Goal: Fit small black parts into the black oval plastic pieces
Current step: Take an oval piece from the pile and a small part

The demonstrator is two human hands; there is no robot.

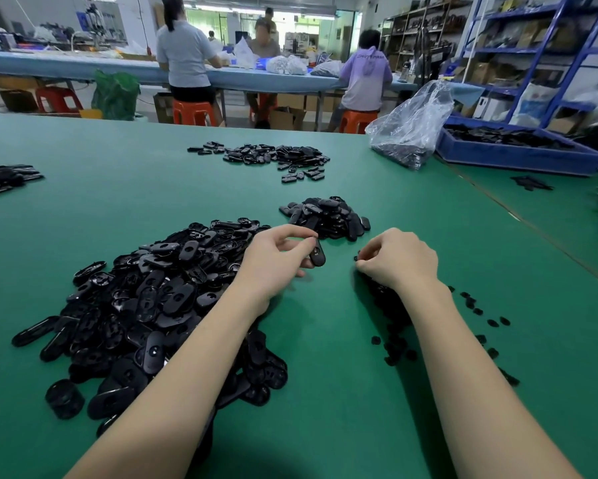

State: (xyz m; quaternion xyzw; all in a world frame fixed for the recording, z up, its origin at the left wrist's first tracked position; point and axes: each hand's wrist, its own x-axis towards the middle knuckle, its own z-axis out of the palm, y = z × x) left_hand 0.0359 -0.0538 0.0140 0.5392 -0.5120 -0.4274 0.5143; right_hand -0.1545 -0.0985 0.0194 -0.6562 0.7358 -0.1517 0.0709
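Head view: the left hand [276, 257] pinches one black oval piece [317, 254] between thumb and curled fingers, holding it just above the green desk [342, 392]. The piece's long axis runs roughly from 11 to 5 o'clock, its lower end hanging free of the fingers. The right hand [397, 259] lies at about 3 o'clock from that piece, near but apart from it, with a strip of bare desk between the two hands. Its fingers are curled tight, the tips pressed down at the far edge of the scatter of small black parts [397, 340]; whether a part is already pinched there I cannot tell, since the fingertips hide it. The right hand is plainly the nearer one to the small parts, which trail back toward 5 o'clock under its wrist. My judgement is that the coming move is a short carry from the right hand toward 9 o'clock, to meet the held oval. The big heap of unfitted ovals [145, 305] sits at 8 o'clock of the left hand; a smaller heap [328, 217] lies at 12 o'clock.
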